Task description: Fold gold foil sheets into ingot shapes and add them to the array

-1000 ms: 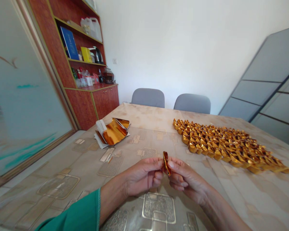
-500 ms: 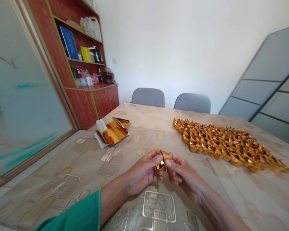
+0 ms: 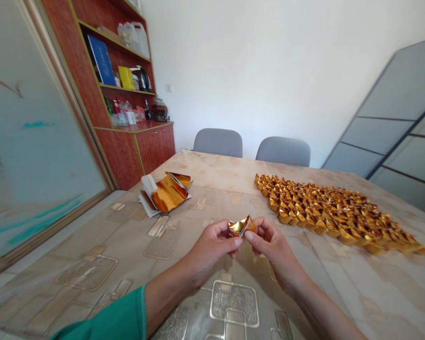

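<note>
A small folded gold foil paper ingot (image 3: 239, 225) is held between both hands above the table, its hollow top facing up. My left hand (image 3: 212, 243) pinches its left side, the thumb on the near edge. On the other side my right hand (image 3: 269, 241) grips it with thumb and fingers; the fingertips behind the paper are partly hidden. Farther right, rows of finished-looking gold paper ingots (image 3: 322, 208) stand close together on the table. To the left lies a loose stack of gold foil paper sheets (image 3: 170, 193) with white backs, curled and creased.
The table (image 3: 184, 288) has a patterned plastic cover. Two grey chairs (image 3: 217, 142) stand at its far side. A reddish wooden cabinet (image 3: 156, 146) with bottles and a kettle is at the back left, beside a frosted glass door (image 3: 38, 141).
The foil paper ingot has turned in my hands and its top now opens wider. Both hands have shifted their grip, thumbs now at the near edge.
</note>
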Motion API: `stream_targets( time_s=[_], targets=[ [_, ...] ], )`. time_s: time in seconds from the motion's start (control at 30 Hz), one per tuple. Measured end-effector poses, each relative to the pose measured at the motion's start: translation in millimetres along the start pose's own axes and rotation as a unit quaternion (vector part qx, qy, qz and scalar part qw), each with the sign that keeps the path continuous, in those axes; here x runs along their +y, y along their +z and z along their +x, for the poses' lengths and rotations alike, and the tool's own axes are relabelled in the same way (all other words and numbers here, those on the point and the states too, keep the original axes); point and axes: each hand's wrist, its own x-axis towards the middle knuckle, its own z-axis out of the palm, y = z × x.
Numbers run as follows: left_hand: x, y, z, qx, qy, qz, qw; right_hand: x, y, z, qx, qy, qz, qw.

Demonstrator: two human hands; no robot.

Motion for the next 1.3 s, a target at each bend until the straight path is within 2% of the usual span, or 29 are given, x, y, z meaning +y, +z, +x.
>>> stream_targets(
  time_s=[0.1, 0.23, 0.47, 0.67, 1.1, 1.3],
  targets=[
    [-1, -3.4, 4, 0.02, 0.024, 0.071, 0.997, -3, -1, 0, -0.001, -0.049, -0.042, 0.998],
    [2, -4.8, 5, 0.024, 0.037, 0.11, 0.993, -4, -2, 1, -0.002, -0.048, -0.073, 0.996],
    [11, 2.4, 2, 0.044, 0.038, 0.098, 0.994, 1, -1, 0, 0.004, -0.046, -0.096, 0.994],
    [7, -0.6, 3, 0.065, 0.056, 0.118, 0.989, 9, -1, -3, 0.006, -0.063, -0.152, 0.986],
    [1, -4.5, 4, 0.094, 0.072, 0.143, 0.983, 8, 10, -9, 0.009, -0.064, -0.19, 0.98],
    [0, -3.5, 4, 0.1, 0.063, 0.103, 0.988, 6, 12, -8, -0.023, -0.047, -0.142, 0.988]
  ],
)
